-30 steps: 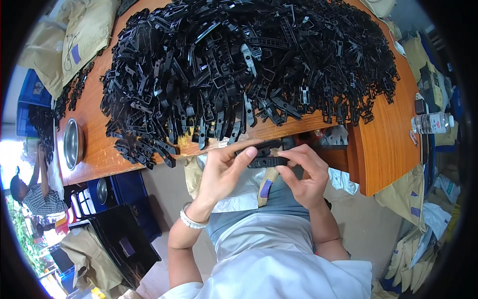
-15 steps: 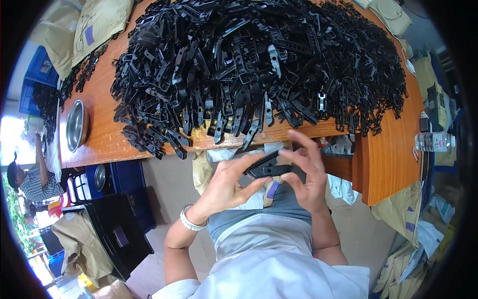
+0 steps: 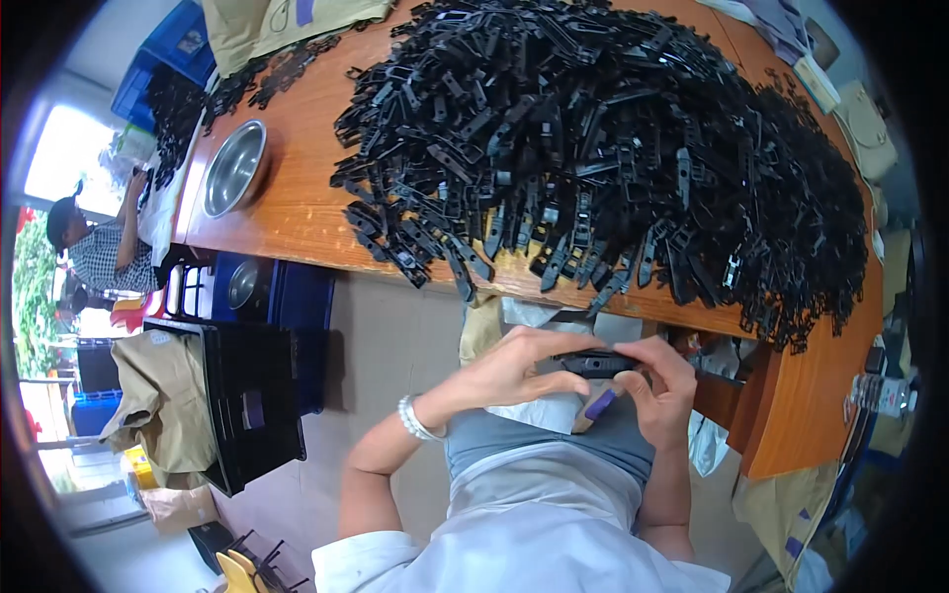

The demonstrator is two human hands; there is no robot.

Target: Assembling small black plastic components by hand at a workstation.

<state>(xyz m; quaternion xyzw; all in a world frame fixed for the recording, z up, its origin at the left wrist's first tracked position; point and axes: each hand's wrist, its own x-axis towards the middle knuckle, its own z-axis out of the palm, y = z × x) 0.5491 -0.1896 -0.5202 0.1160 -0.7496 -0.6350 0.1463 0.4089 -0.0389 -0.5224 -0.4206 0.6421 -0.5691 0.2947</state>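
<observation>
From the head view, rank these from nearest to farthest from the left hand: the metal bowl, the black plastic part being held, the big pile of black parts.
1. Black plastic part: held at the left hand, with the right hand on its other end.
2. Pile of black parts: on the wooden table, just beyond the hands.
3. Metal bowl: far left on the table.

One heap of black plastic clips (image 3: 613, 148) too many to be counted, one clip (image 3: 596, 364) held by two hands, one steel bowl (image 3: 234, 168) seen on one wooden table (image 3: 297, 212), one second bowl (image 3: 243, 284) below, one other person (image 3: 94, 247) seen at left
</observation>
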